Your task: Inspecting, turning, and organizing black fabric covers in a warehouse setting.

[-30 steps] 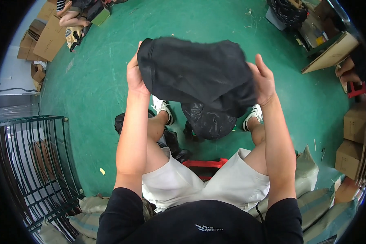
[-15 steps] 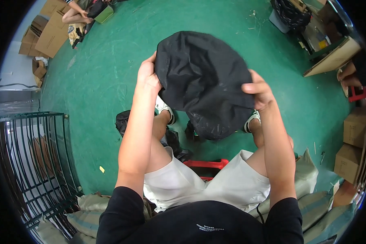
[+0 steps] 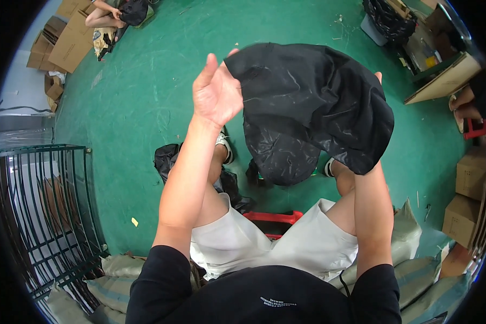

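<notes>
A large floppy black cloth hat (image 3: 308,97) with a rounded lobe at its lower side is held up in front of me over the floor. My left hand (image 3: 217,93) is at its left edge, palm showing and thumb raised away from the fabric; its other fingers are partly behind the cloth. The hat hangs over my right hand (image 3: 379,77), hiding nearly all of it. Only a fingertip shows past the upper right edge, and the forearm comes up beneath the fabric. The right hand carries the hat from behind; its exact grip is hidden.
Between my legs is a red plastic frame (image 3: 275,217); black bundles (image 3: 166,157) lie by my feet. A green metal rack (image 3: 48,210) stands left, cartons (image 3: 464,216) right. Another person (image 3: 105,13) handles black cloth at the far left. Stuffed sacks (image 3: 416,281) lie beside me.
The hat has shifted right and turned, spreading over my right hand. My left thumb has come away from the cloth. The far person's black item now covers the green bin.
</notes>
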